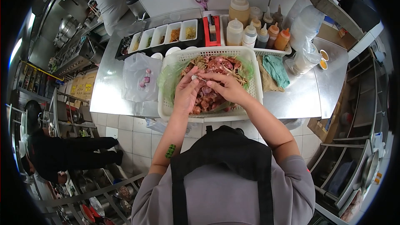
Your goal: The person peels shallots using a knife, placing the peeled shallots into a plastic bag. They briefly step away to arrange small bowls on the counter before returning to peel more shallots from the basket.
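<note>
A white plastic basket point(259, 79) lined with a thin green bag point(168, 84) is heaped with unpeeled reddish shallots point(207, 99) and dry stalks. Over the heap, my left hand point(186, 93) is closed around a small shallot, mostly hidden, with a pale spot showing between the fingers. Thumb and fingers of my right hand point(228, 87) pinch together against it from the right; what they grip is hidden. Left of the basket, a clear plastic bag point(135, 73) carries several purple peeled shallots point(145, 80).
Behind the basket stand a black rack of white ingredient tubs point(175, 32), a red-framed dispenser point(212, 31) and several sauce bottles point(239, 10). A green cloth point(275, 71) lies right. Another person in black point(71, 152) stands left, and one in grey point(110, 2) at the back.
</note>
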`<state>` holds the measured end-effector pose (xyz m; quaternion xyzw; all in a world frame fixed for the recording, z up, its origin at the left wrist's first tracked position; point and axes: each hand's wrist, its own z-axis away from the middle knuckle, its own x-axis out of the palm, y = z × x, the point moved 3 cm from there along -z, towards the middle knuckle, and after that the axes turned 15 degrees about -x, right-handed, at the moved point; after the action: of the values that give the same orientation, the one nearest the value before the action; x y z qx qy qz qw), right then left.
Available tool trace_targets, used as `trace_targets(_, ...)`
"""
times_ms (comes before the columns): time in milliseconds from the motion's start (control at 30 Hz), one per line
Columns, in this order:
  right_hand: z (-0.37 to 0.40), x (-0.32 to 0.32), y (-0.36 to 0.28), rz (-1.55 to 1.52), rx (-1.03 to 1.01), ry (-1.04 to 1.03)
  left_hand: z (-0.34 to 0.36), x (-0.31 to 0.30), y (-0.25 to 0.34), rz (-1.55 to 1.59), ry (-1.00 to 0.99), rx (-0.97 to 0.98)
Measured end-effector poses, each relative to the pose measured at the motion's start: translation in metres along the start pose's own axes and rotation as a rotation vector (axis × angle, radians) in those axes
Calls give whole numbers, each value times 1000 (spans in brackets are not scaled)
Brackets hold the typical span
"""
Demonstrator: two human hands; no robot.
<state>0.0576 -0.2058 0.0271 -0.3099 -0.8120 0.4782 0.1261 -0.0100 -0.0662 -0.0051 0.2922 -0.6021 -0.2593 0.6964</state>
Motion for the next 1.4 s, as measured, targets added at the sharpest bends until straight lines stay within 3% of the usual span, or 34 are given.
trace_targets(467, -2, -12, 2, 80, 23, 97, 1, 5, 1, -90, 13, 20)
trace_targets(533, -3, -11, -4, 86, 29, 100, -1, 0, 1, -43, -15, -54)
trace_targets(900, -5, -11, -8, 172, -24, 168, 1, -2, 4, 127, -67, -55)
trace_targets(1067, -4, -13, -6, 141, 55, 158, -1, -17, 2, 156, -99, -45)
trace_targets(1167, -4, -14, -6, 177, 13, 176, 0, -13, 2, 252, -23, -64)
trace_targets(1233, -3, -14, -5, 149, 30, 194, 0, -12, 0, 48, 86, 10)
trace_targets(1400, -3, -14, -6, 132, 13, 196, -4, -15, -2, 118, 77, 45)
